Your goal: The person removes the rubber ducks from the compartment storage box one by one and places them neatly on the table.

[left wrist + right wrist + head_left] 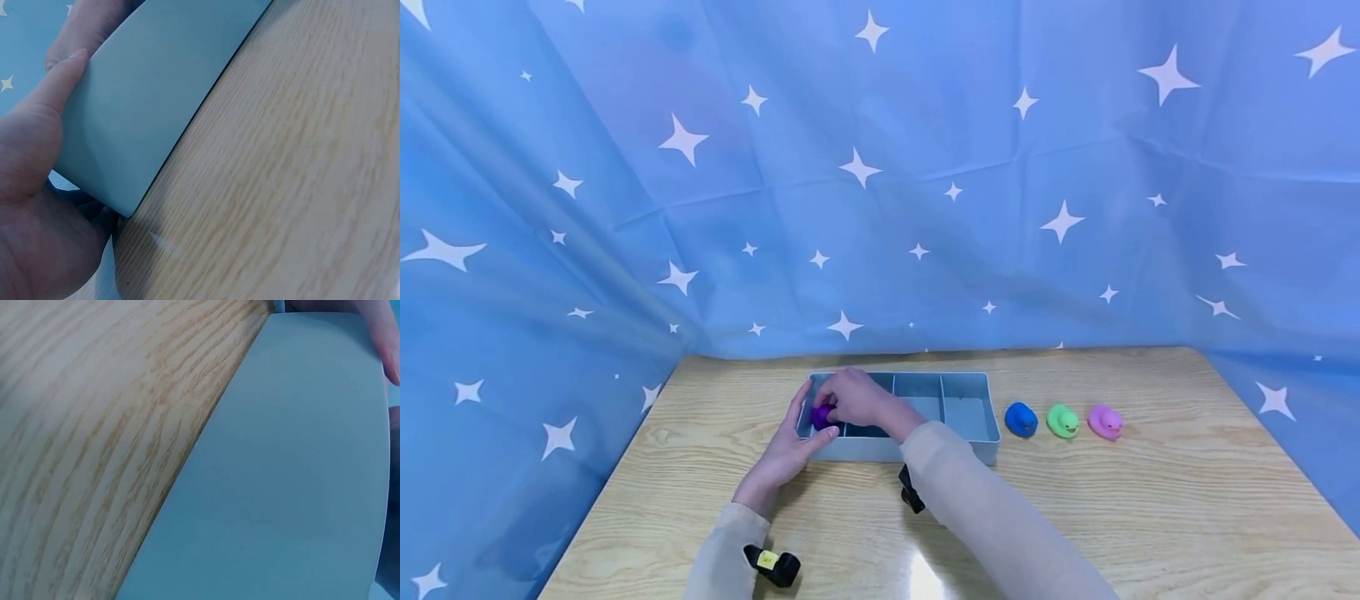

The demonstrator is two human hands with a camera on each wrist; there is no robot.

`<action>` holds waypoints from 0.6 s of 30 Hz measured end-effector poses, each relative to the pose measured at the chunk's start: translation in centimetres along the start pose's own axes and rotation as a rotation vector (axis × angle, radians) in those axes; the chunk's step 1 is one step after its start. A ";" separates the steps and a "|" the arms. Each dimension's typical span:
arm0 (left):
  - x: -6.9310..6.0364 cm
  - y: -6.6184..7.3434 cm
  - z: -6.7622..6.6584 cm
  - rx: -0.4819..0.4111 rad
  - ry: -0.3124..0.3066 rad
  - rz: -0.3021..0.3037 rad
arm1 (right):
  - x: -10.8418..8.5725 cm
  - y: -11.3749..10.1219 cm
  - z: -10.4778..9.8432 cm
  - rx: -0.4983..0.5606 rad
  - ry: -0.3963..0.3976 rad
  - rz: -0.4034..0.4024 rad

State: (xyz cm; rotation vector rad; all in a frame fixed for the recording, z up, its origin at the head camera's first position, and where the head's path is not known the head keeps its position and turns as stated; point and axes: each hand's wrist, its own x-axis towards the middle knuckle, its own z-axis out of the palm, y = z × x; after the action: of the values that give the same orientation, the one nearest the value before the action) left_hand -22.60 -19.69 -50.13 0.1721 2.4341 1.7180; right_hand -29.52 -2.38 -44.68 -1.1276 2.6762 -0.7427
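Observation:
A grey-blue divided box (865, 451) stands on the table, its compartments in a row. My left hand (784, 454) holds its left end, the thumb over the front rim and the fingers along the left side. In the left wrist view, that thumb (59, 84) lies by the rim, with the other fingers partly hidden behind the box's end. My right hand (856, 398) reaches into the leftmost compartment and pinches a purple toy duck (822, 416), mostly covered by the fingers. The right wrist view shows mainly the box's front wall (281, 462).
To the right of the box, a blue toy duck (1021, 419), a green toy duck (1063, 421) and a pink toy duck (1106, 422) sit in a row on the wooden table (1187, 500). A blue star-patterned curtain (925, 208) hangs behind.

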 end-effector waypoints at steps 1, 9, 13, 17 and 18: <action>0.0 0.0 0.0 0.004 -0.001 0.002 | 0.0 0.0 0.0 0.004 0.000 0.001; -0.1 0.1 -0.2 0.021 0.002 -0.011 | 0.3 0.1 0.2 -0.038 -0.027 0.000; -0.1 0.1 -0.2 0.039 0.007 -0.007 | 0.3 0.2 0.2 -0.037 -0.025 -0.015; -0.1 0.1 -0.1 0.041 0.003 0.000 | -0.2 0.4 0.3 0.035 0.002 -0.004; -0.1 0.1 -0.1 0.041 0.002 0.002 | -0.3 0.5 0.3 0.056 0.012 0.000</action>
State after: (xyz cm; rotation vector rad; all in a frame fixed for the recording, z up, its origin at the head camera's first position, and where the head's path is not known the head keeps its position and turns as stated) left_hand -22.55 -19.75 -50.05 0.1785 2.4723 1.6714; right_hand -29.54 -1.97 -45.16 -1.1131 2.6477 -0.8211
